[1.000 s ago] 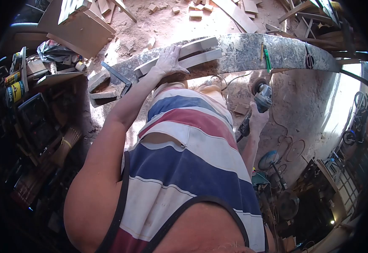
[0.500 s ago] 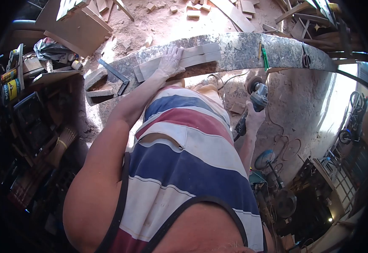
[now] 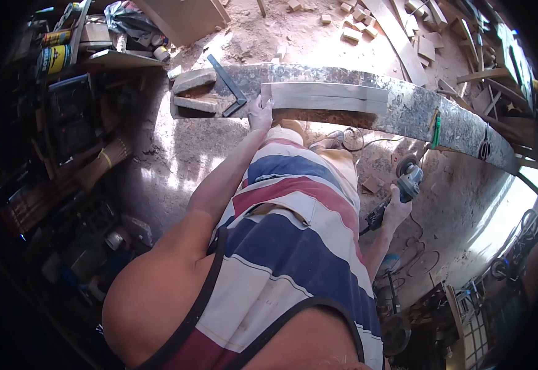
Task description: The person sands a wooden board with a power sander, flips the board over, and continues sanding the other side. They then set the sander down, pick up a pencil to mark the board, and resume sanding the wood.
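A long pale wooden piece [image 3: 324, 97] lies along the worn, paint-spotted bench [image 3: 410, 105]. At its left end my left hand [image 3: 260, 114] grips the edge, fingertips on the wood. Off to the right, beyond the bench's near edge, my right hand [image 3: 397, 208] is wrapped round an angle grinder [image 3: 409, 183], its disc pointing up and away from me. The grinder is apart from the wood. A black metal square [image 3: 228, 86] rests on the bench just left of my left hand.
Wooden blocks [image 3: 195, 81] sit at the bench's left end. Green-handled tool [image 3: 436, 129] and scissors [image 3: 484, 147] lie at the right. Offcuts [image 3: 352, 34] are scattered on the floor beyond. A cable [image 3: 423, 246] trails at the right; shelves with cans [image 3: 54, 59] stand left.
My left hand has moved from the top of the wood to its left end. The wood now lies straighter along the bench. The whole view has shifted, and the grinder stays in my right hand.
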Motion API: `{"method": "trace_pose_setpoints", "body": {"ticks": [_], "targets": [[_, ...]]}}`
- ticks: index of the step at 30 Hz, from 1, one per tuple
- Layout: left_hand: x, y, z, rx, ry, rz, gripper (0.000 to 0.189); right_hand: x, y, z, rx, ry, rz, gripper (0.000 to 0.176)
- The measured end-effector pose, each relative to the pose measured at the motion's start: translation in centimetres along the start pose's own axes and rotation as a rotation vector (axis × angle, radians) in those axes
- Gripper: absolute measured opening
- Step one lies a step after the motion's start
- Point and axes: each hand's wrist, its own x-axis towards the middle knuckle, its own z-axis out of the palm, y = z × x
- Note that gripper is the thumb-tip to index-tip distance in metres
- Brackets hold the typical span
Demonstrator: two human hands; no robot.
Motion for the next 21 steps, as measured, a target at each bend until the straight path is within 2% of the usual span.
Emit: {"method": "trace_pose_setpoints", "body": {"ticks": [1, 2, 5, 6, 8, 9, 10, 11, 13, 15, 17, 21], "targets": [[0.7, -3.0, 0.8, -0.031, 0.089, 0.041, 0.067, 0.2, 0.2, 0.0, -0.015, -0.018, -0.024, 0.043], [0.6, -3.0, 0.8, -0.081, 0.067, 0.015, 0.067, 0.4, 0.4, -0.1, -0.029, -0.034, -0.051, 0.044], [0.2, -3.1, 2.3, -0.1, 0.23, 0.113, 0.06, 0.5, -1.5, 0.0, -0.059, -0.09, -0.016, 0.044], [-1.2, -0.4, 1.4, -0.044, 0.156, 0.141, 0.055, 1.1, -1.3, 0.1, -0.054, -0.106, -0.034, 0.043], [-2.5, 2.0, 1.0, 0.079, 0.158, 0.126, 0.046, 2.5, -0.5, 0.4, -0.059, -0.107, -0.127, 0.041], [-2.7, 2.5, 0.8, 0.121, 0.154, 0.124, 0.045, 2.8, -0.2, 0.3, -0.061, -0.102, -0.166, 0.04], [-1.7, 1.6, 1.2, 0.18, 0.238, 0.202, 0.043, 2.7, -0.8, 0.2, -0.086, -0.1, -0.15, 0.042], [-1.4, 0.5, 1.7, 0.174, 0.29, 0.197, 0.038, 2.8, -1.0, 0.3, -0.081, -0.105, -0.15, 0.041], [-2.2, 1.9, 0.9, 0.278, 0.239, 0.23, 0.034, 2.7, -0.9, -0.7, -0.089, -0.116, -0.141, 0.039], [-0.9, 0.8, 0.5, 0.263, 0.171, 0.261, 0.033, 3.1, 0.5, -1.2, -0.037, -0.125, -0.172, 0.039], [-1.1, 1.4, 0.5, 0.207, 0.17, 0.187, 0.035, 3.5, 1.4, -1.9, -0.023, -0.127, -0.196, 0.039], [1.1, -0.3, 1.3, 0.246, 0.178, 0.12, 0.05, 3.2, 2.7, -3.0, -0.048, -0.08, -0.139, 0.039]]}}
